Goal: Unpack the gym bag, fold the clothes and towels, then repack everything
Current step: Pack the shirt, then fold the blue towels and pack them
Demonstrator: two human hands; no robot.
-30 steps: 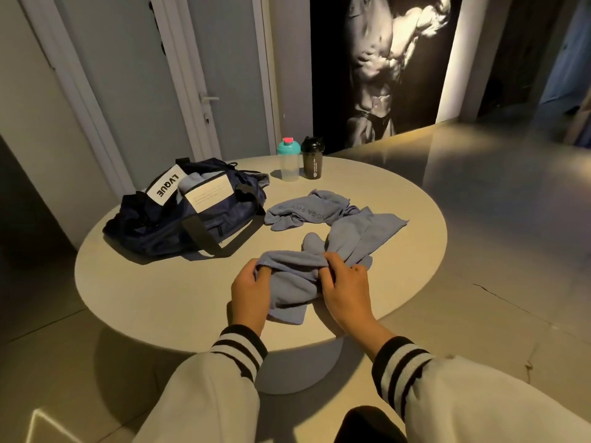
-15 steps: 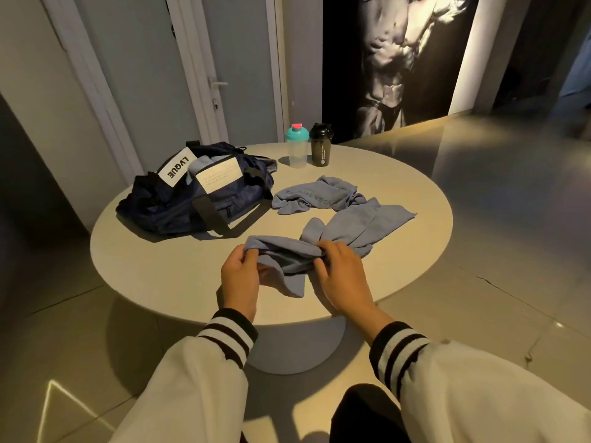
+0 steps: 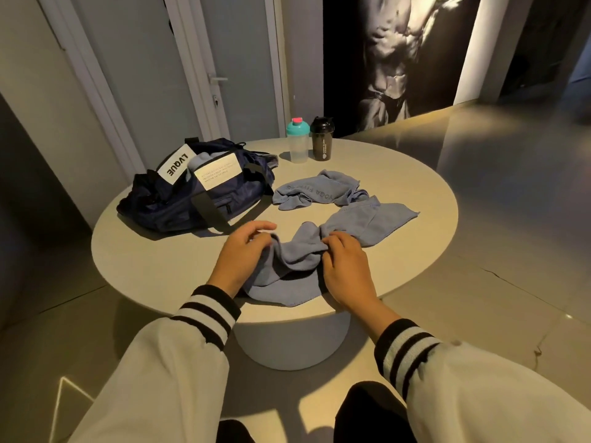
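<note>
At the near edge of the round bench (image 3: 153, 266), your two hands sit on a crumpled blue-grey towel (image 3: 287, 270). Your right hand (image 3: 347, 271) has its fingers curled into a bunched fold at the middle of the cloth and grips it. Your left hand (image 3: 241, 254) lies at the towel's left end, the forefinger stretched out and the other fingers bent toward the fabric. Whether it pinches the cloth or only rests on it cannot be told from this view. From the bunch between your hands the towel runs two ways. One end drapes toward you and reaches the bench's front rim. The other spreads flatter toward the far right, past your right hand.

Just beyond that spread end lies a second towel (image 3: 316, 191) of the same colour, rumpled, with pale lettering across it. The two cloths touch or overlap where they meet. To its left the navy gym bag (image 3: 192, 203) lies on the bench, open at the top. It has a white label reading LVQUE, a larger white patch and black straps, and a bit of light blue fabric shows in its opening. Near the far rim a clear shaker bottle (image 3: 298, 145) with a teal lid stands upright just beside a black shaker bottle (image 3: 321, 142). Your sleeves (image 3: 204, 318) are white with black-striped cuffs.
</note>
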